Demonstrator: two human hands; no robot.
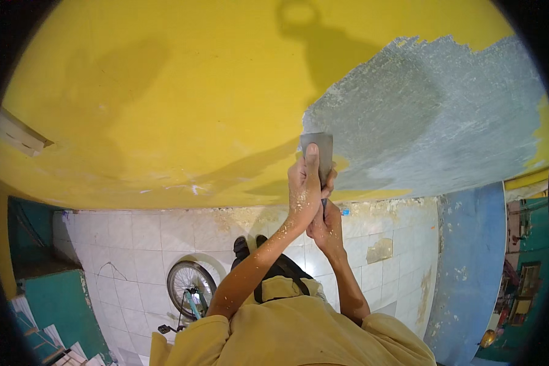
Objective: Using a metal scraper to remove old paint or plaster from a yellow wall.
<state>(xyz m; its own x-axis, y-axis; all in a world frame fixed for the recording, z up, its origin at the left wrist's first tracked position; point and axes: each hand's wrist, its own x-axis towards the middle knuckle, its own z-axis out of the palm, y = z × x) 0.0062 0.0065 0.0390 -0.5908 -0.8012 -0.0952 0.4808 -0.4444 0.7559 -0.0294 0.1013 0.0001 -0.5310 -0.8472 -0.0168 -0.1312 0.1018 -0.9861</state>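
A metal scraper [325, 158] is pressed flat near the ragged edge between yellow paint and bare grey plaster on the wall [174, 114]. My left hand [305, 187] grips its blade, the thumb stretched along the face and the fingers behind. Lower down, my right hand [327, 224] is closed around the handle, most of which is hidden by the fingers. Paint flakes cling to my left hand and forearm. The stripped grey patch [439, 110] spreads to the right of the blade, with yellow paint above and to the left.
Paint crumbs lie along the wall's foot on the white tiled floor [137, 242]. A bicycle wheel [191, 288] stands left of my legs. On the right is a worn blue surface [471, 265]; a green ledge [64, 311] is at the left. A small blue object [346, 212] lies by the wall.
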